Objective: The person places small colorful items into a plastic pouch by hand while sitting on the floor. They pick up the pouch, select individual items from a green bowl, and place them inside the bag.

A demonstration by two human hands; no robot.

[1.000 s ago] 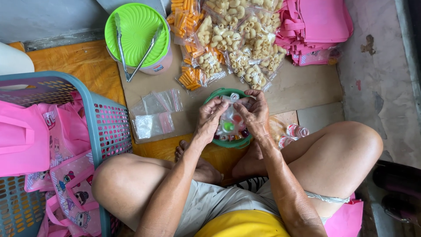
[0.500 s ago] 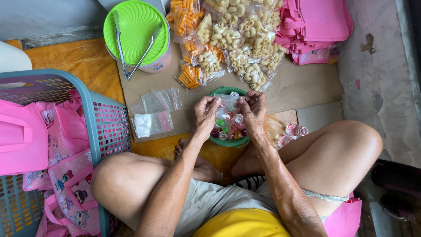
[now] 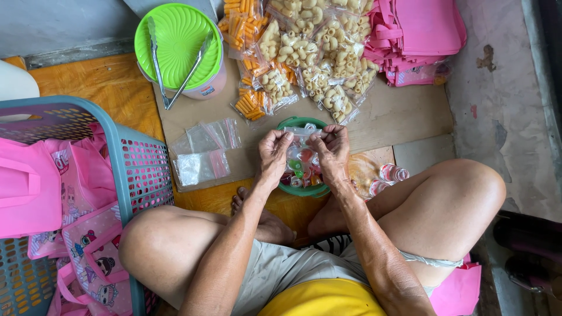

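Observation:
My left hand (image 3: 274,153) and my right hand (image 3: 331,151) pinch the top edge of a small clear plastic bag (image 3: 301,153) between them. The bag holds small coloured jelly cups, red and green. It hangs just above a green bowl (image 3: 307,124) that holds more of the same cups. I sit cross-legged on the floor with the bowl between my knees.
Empty clear zip bags (image 3: 202,153) lie left of the bowl on a cardboard sheet (image 3: 404,114). Behind are packed snack bags (image 3: 307,55), a green-lidded tub (image 3: 178,35) with metal tongs (image 3: 175,67), folded pink bags (image 3: 418,32), and a blue basket (image 3: 126,167) of pink bags.
Both hands have shifted along the bag's top edge, from cupping it closer together to pinching it at the two ends. The bag stays over the bowl.

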